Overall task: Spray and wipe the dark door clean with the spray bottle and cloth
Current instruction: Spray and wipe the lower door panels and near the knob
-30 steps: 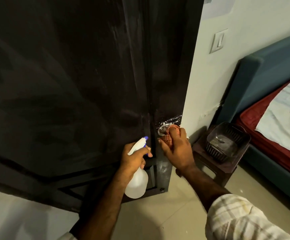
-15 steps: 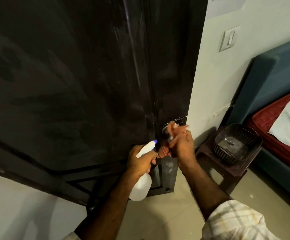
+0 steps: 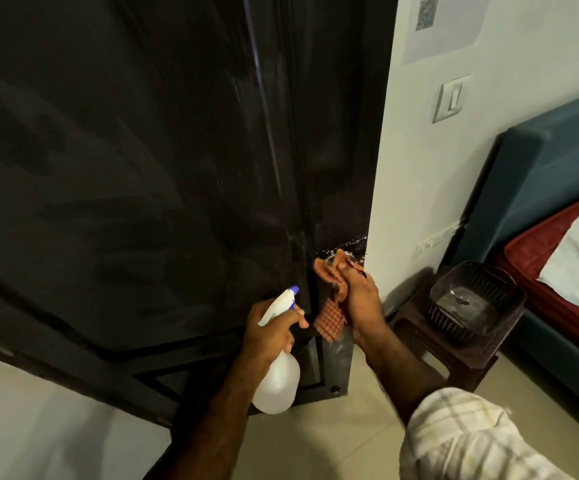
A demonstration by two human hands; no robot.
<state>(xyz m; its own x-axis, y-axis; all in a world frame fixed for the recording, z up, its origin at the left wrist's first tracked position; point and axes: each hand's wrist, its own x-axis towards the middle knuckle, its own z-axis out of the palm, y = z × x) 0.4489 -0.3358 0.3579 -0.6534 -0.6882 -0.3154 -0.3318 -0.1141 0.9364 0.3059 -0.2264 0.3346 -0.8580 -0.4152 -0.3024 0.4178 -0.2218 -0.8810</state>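
My right hand [image 3: 359,299] has slid its bunched cloth [image 3: 333,292] up the dark door [image 3: 142,168], frame centre; left hand [image 3: 270,332] grips the spray bottle [image 3: 277,379].

Left forearm bare, reaching up and forward from lower centre. Left hand [image 3: 271,332] curled round neck of spray bottle [image 3: 277,372], forefinger out front by trigger, nozzle pointing up and away. Right forearm bare below rolled pale checked sleeve [image 3: 468,438], angling in from lower right. Right hand [image 3: 362,301] raised higher than left, fingers bunched, gripping cloth [image 3: 333,296], back of hand toward camera. Hands near each other, not touching.
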